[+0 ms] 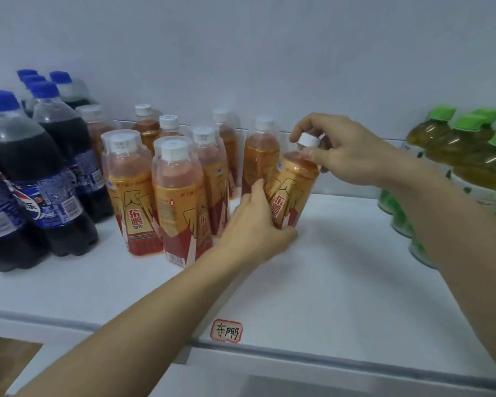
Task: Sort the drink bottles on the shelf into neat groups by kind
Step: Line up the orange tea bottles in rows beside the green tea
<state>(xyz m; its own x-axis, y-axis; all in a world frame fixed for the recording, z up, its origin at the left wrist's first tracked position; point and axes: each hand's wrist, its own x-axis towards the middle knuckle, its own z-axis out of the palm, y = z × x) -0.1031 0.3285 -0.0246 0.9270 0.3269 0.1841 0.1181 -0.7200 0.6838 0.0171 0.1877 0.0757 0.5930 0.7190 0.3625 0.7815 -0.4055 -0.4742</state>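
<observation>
Several orange energy-drink bottles (181, 196) with gold-and-red labels and white caps stand grouped mid-shelf. One more orange bottle (294, 181) leans to the right at the group's right edge. My right hand (344, 150) pinches its neck just under the white cap, and my left hand (255, 227) wraps its lower body. Dark cola bottles (40, 167) with blue caps stand at the left. Green-capped tea bottles (470, 167) stand at the right.
The white shelf (341, 267) has bare surface between the orange group and the tea bottles. A red-bordered handwritten label (226, 330) is stuck on the shelf's front edge. A white wall backs the shelf.
</observation>
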